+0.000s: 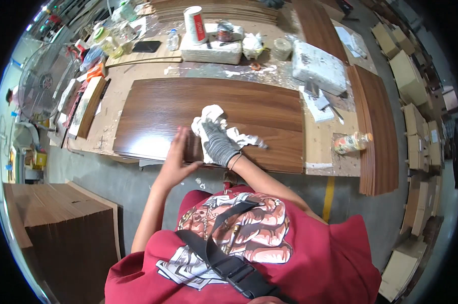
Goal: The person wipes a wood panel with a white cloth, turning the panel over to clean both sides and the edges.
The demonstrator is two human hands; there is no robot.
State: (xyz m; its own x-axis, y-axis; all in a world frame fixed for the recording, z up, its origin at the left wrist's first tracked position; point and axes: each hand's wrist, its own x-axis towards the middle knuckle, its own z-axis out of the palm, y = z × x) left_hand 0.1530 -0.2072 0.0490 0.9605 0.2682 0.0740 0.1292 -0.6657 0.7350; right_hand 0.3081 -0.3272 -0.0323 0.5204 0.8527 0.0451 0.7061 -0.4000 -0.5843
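If read from the left of the frame, first a round fan (44,81) at the upper left and a stack of brown boards (62,228) at the lower left, both well apart from the work. Then, left of centre, the left hand (176,159): bare, released, fingers spread and laid flat near the front edge of the dark wood-grain panel (269,109), gripping nothing. Across the middle of the frame, that panel, lying flat on the spattered workbench (138,73), with its front edge seemingly a little past the bench edge. Could tip or slide toward the person if pressed harder at this edge; only a judgement, since hard to tell how much overhangs.

Just right of the left hand, the right hand (219,144), in a grey glove, clenched around a crumpled white rag (211,115), pressed on the panel surface near the centre. Might pick up grit if dragged off the panel onto the dirty bench, and then scratch the veneer. Might also leave streaks if wet; cannot tell whether damp or dry.

Further right, near the right end of the bench, a plastic bottle (351,143) lying on its side, near the panel's corner but apart from it. Could roll off or leak if bumped by a wide sweep. At the far right, thin brown strips (376,147) stacked along the bench end; could be knocked to the floor the same way.
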